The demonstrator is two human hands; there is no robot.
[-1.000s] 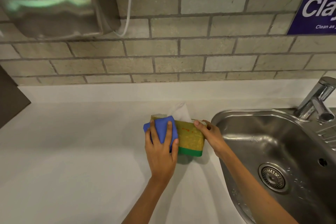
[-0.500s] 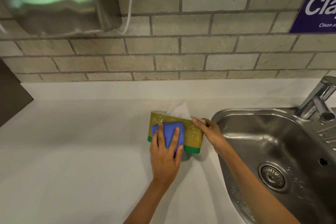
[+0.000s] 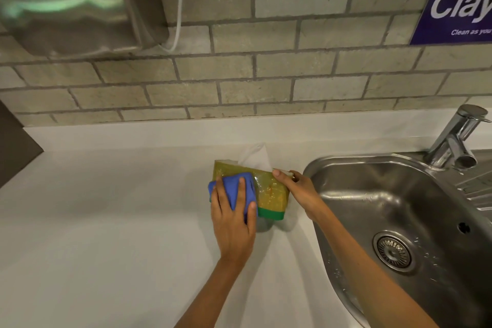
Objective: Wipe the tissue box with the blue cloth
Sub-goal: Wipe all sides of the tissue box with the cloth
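A yellow-green tissue box (image 3: 271, 194) with a green bottom band stands on the white counter, a white tissue (image 3: 254, 156) sticking out of its top. My left hand (image 3: 233, 218) presses a folded blue cloth (image 3: 234, 189) flat against the left half of the box's near face. My right hand (image 3: 299, 193) grips the box's upper right corner, thumb on the near side and fingers behind.
A steel sink (image 3: 415, 221) with a drain lies just right of the box, its tap (image 3: 455, 138) at the back right. A brick-tiled wall rises behind, carrying a metal dispenser (image 3: 77, 5) upper left and a purple sign (image 3: 458, 2) upper right.
The cloth slid from the box's left end to the middle of its near face, then back to the left half. My right hand kept its hold on the corner.
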